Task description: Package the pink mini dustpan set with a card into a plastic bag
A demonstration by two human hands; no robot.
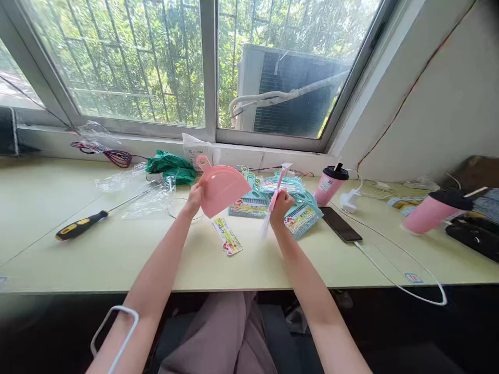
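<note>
**Item: pink dustpan and brush, both in hand above the desk**

My left hand (194, 198) has its grip pinched on the pink dustpan (222, 189), handle toward 11 o'clock. My right hand (281, 203) has its grip closed around the pink brush (274, 200), long axis 1 to 7 o'clock. The brush lies at 3 o'clock from the dustpan, just beside it. On the desk (117, 254): teal brush sets (253, 202), label card (227, 236), screwdriver (83, 223).

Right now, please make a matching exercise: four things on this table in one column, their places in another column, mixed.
1. pink dustpan
2. screwdriver
3. phone
4. pink brush

A. lying at the table's far left
B. in the right hand
C. in the left hand
D. flat, right of the teal packs

Pairs: 1-C, 2-A, 3-D, 4-B
</note>
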